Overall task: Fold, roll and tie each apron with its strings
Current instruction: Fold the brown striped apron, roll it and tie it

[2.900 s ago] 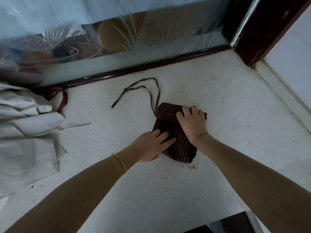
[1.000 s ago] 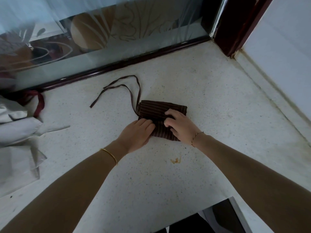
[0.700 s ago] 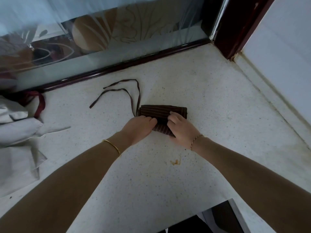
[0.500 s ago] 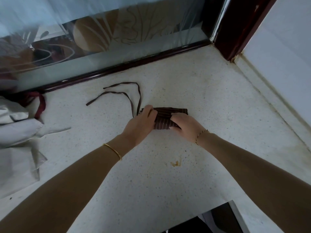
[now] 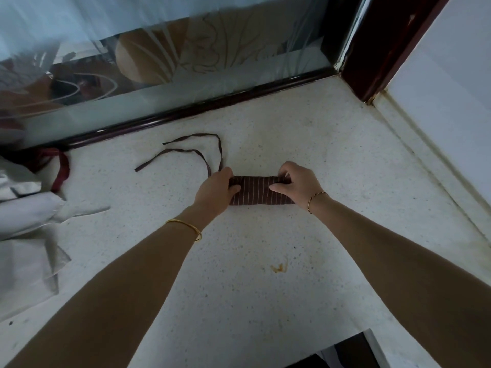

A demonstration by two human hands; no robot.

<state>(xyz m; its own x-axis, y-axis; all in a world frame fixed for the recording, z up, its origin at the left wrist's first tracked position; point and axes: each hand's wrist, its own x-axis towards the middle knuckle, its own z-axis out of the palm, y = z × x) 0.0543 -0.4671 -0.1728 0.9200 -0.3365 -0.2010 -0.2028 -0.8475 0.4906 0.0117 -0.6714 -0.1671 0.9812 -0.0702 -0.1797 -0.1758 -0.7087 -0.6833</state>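
Observation:
A dark brown apron (image 5: 256,191) with thin pale stripes lies rolled into a short tight cylinder on the speckled white counter (image 5: 239,274). My left hand (image 5: 215,191) grips its left end, thumb on the near side and fingers curled over the top. My right hand (image 5: 296,185) grips the right end the same way. Its two brown strings (image 5: 191,152) trail loose from the left end toward the back left, curving across the counter.
A heap of pale grey cloth (image 5: 24,229) with a dark red strap (image 5: 62,171) covers the left side. A glass pane in a dark frame (image 5: 186,112) closes the back, a white wall (image 5: 451,102) the right. The counter's near edge drops off at lower right.
The folded apron has been rolled away from me into a tight cylinder. Both hands moved from its middle out to its ends, and the strings shifted slightly.

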